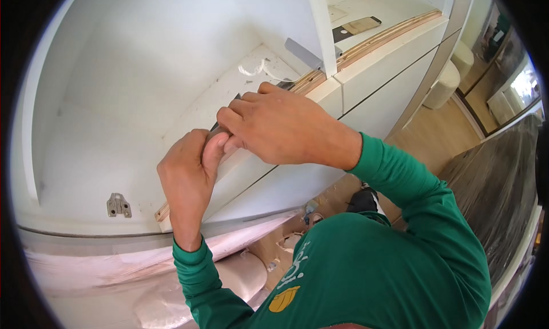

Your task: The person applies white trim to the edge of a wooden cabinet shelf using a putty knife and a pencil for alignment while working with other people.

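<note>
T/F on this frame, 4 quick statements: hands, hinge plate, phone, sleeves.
1. Both hands meet at the front edge of the white cabinet. True: left hand and right hand touch there.
2. A metal hinge plate sits on the cabinet's inner wall. True.
3. The phone is in the right hand. False: it lies on the far shelf.
4. The sleeves are red. False: green.
</note>
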{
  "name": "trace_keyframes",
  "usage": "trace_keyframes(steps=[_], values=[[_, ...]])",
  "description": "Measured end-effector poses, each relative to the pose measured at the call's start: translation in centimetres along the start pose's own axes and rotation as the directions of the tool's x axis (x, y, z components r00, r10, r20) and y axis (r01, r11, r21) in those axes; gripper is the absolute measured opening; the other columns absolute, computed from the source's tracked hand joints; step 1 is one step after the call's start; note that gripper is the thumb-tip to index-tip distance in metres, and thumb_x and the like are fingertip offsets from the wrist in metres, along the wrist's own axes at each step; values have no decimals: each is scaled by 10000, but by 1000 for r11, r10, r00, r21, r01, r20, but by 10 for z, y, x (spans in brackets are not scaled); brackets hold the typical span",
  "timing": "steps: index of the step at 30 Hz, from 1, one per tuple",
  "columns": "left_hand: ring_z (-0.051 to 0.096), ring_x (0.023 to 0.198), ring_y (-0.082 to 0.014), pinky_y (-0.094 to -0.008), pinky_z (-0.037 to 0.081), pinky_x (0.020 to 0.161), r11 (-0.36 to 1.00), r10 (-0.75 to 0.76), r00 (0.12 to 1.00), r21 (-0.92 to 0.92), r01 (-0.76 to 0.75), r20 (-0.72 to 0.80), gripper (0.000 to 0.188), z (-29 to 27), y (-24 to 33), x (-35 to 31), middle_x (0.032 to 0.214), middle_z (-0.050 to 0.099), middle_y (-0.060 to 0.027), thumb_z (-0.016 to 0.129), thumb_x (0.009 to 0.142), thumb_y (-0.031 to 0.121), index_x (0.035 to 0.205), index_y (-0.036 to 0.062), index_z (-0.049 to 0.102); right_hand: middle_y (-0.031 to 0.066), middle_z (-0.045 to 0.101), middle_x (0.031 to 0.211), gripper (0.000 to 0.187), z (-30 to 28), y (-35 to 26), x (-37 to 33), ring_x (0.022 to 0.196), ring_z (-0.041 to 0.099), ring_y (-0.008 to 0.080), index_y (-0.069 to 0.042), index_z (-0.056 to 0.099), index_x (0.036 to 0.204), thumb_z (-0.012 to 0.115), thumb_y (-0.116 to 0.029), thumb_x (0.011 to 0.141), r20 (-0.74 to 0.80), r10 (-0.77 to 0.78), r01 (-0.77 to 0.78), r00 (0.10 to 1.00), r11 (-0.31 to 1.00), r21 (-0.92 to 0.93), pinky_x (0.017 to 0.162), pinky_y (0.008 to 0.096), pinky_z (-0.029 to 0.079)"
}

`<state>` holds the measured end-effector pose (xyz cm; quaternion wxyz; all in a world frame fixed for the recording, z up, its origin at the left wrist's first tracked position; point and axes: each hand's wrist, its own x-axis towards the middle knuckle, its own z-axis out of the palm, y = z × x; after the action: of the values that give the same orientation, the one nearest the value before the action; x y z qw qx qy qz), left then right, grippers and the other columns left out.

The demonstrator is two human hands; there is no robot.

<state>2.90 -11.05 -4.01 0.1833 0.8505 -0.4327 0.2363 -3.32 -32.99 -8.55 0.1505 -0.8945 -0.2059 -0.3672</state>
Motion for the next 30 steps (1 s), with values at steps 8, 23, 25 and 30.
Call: trace_keyframes(steps=[8, 23, 25, 30], values=[[570, 635, -334, -426, 474, 583, 992, 96, 995, -81, -96, -5, 390, 3, -11, 9, 749, 625, -126, 771, 1086, 388, 906, 49, 703, 62, 725, 862, 392, 8, -6, -4, 835, 705, 260, -76, 654, 1034, 650, -462, 1102, -64, 45, -48, 997, 998, -38, 822, 430, 520], [558, 644, -333, -434, 460, 578, 1000, 14, 1000, -24, -14, -5, 432, 6, -3, 6, 727, 581, -120, 762, 1086, 435, 879, 70, 663, 66, 707, 864, 372, -2, 1, 1, 833, 706, 270, -80, 616, 1054, 649, -447, 1104, 32, 27, -26, 999, 999, -33, 819, 437, 525], [558, 640, -331, -432, 462, 578, 998, 28, 1000, -54, -29, -12, 429, 7, -5, 8, 723, 583, -120, 765, 1085, 430, 875, 70, 663, 69, 719, 835, 386, 1, 2, 0, 819, 715, 273, -79, 617, 1025, 635, -454, 1115, -16, 13, -14, 1000, 999, -47, 807, 445, 531], [558, 639, -331, -433, 465, 578, 988, 134, 991, -80, -134, -3, 412, 5, -10, 14, 724, 589, -117, 770, 1080, 410, 875, 69, 664, 64, 702, 828, 404, 4, -3, -5, 809, 708, 266, -75, 628, 1017, 634, -468, 1112, -59, 40, -44, 997, 996, -78, 796, 427, 513]])
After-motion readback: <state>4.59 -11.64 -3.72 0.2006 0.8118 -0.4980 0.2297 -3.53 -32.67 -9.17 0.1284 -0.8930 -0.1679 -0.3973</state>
